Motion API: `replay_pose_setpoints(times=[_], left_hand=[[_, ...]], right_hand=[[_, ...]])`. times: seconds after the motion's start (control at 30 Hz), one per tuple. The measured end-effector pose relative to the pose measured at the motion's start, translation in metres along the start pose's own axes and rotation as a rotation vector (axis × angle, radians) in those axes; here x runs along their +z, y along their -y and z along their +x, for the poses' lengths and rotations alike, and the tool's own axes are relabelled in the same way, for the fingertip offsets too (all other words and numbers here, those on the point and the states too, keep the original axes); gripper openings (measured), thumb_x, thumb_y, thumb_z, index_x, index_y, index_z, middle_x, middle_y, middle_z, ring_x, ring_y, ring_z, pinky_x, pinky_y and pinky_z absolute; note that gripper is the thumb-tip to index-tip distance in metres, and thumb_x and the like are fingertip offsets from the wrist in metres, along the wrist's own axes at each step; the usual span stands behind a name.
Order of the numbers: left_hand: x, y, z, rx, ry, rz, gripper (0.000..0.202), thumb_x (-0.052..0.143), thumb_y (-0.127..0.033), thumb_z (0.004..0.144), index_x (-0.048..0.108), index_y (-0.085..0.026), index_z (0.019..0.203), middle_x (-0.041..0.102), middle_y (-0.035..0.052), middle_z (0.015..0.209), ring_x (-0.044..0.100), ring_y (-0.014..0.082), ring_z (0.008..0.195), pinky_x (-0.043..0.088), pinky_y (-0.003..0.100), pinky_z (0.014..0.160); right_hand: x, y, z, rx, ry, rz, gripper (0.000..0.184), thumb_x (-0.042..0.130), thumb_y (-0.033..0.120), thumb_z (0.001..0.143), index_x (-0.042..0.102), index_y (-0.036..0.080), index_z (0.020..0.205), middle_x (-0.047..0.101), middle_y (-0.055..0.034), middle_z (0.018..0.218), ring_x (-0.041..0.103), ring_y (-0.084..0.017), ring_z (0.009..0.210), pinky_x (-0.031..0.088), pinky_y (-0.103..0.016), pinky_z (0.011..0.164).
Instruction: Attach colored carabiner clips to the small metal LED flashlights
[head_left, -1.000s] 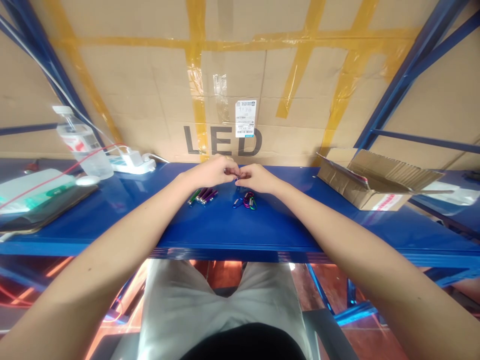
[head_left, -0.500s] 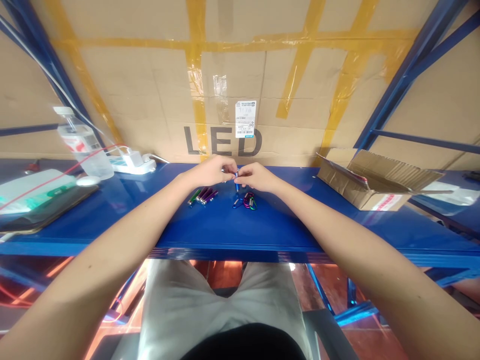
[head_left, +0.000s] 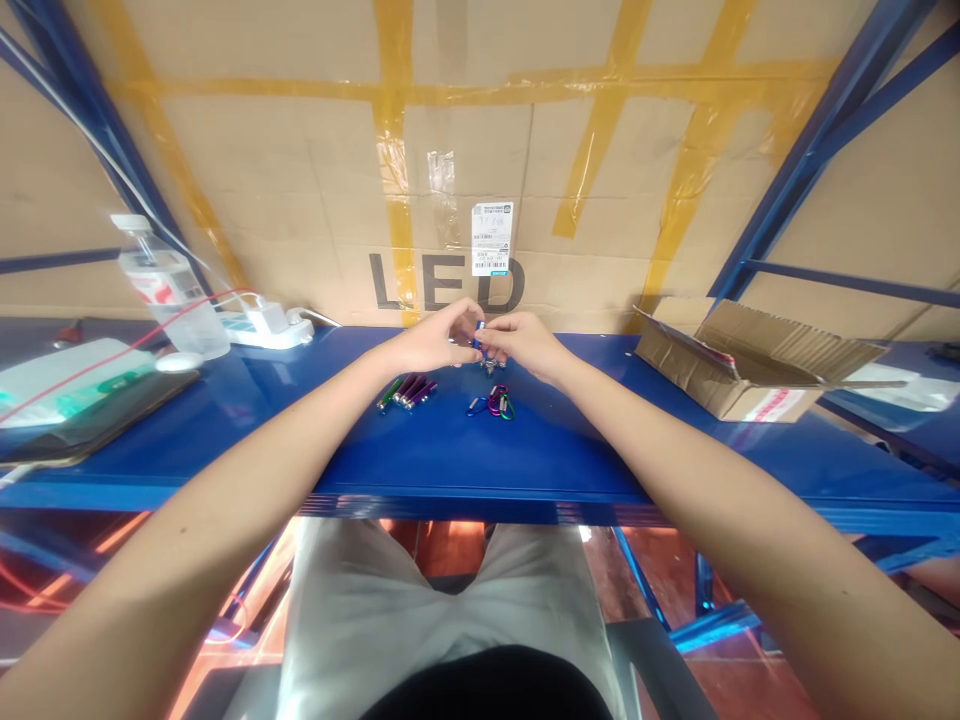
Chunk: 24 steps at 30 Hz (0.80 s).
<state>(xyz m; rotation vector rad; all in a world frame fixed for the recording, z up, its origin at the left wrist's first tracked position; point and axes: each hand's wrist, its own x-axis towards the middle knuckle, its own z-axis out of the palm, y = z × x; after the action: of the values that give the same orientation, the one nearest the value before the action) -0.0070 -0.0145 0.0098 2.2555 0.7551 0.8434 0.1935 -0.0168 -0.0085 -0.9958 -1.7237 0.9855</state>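
Observation:
My left hand (head_left: pixel 433 343) and my right hand (head_left: pixel 522 342) meet just above the blue shelf (head_left: pixel 450 450), fingers pinched together on a small blue piece (head_left: pixel 478 340) held between them. Under my left hand a row of several small green and purple tubes (head_left: pixel 406 391) lies on the shelf. Below my right hand sits a little heap of coloured clips (head_left: pixel 492 403), blue, purple and green. Exactly how each finger grips the blue piece is too small to make out.
An open cardboard box (head_left: pixel 750 365) lies at the right. A water bottle (head_left: pixel 169 290), a white power strip (head_left: pixel 259 325) with a red cable, and a flat dark tray with white packets (head_left: pixel 67 395) stand at the left. A taped cardboard wall marked LED (head_left: pixel 442 285) closes the back.
Both hands have lifted a little and moved back from the shelf with the small blue piece between them. The tubes and clips lie where they were.

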Motion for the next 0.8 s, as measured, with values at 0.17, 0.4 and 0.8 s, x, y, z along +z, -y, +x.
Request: replay_pose_setpoints(times=[0.17, 0.4, 0.8], left_hand=[[0.007, 0.005, 0.004, -0.087, -0.035, -0.172, 0.029, 0.071, -0.016, 0.086, 0.048, -0.022, 0.103, 0.061, 0.0017, 0.088, 0.071, 0.0181, 0.078, 0.062, 0.035, 0.063], [-0.003, 0.025, 0.009, -0.122, -0.133, -0.26, 0.027, 0.069, -0.013, 0.09, 0.047, -0.022, 0.101, 0.058, -0.0024, 0.079, 0.074, 0.0188, 0.082, 0.066, 0.036, 0.067], [0.001, 0.029, 0.006, -0.154, -0.112, -0.2, 0.019, 0.068, -0.016, 0.09, 0.052, -0.021, 0.098, 0.06, -0.0004, 0.082, 0.071, 0.0163, 0.078, 0.065, 0.032, 0.063]], right_hand=[[0.001, 0.004, -0.001, 0.089, 0.019, 0.19, 0.022, 0.076, 0.032, 0.087, 0.072, 0.011, 0.081, 0.072, -0.0103, 0.074, 0.062, -0.014, 0.063, 0.047, -0.026, 0.057], [-0.024, -0.012, 0.009, 0.071, -0.151, -0.58, 0.012, 0.075, 0.02, 0.081, 0.069, 0.016, 0.071, 0.071, -0.0053, 0.073, 0.061, -0.016, 0.065, 0.044, -0.03, 0.06], [-0.022, -0.032, 0.014, 0.104, 0.05, -0.686, 0.01, 0.077, 0.009, 0.07, 0.074, 0.018, 0.067, 0.074, -0.0043, 0.074, 0.064, -0.019, 0.069, 0.047, -0.03, 0.066]])
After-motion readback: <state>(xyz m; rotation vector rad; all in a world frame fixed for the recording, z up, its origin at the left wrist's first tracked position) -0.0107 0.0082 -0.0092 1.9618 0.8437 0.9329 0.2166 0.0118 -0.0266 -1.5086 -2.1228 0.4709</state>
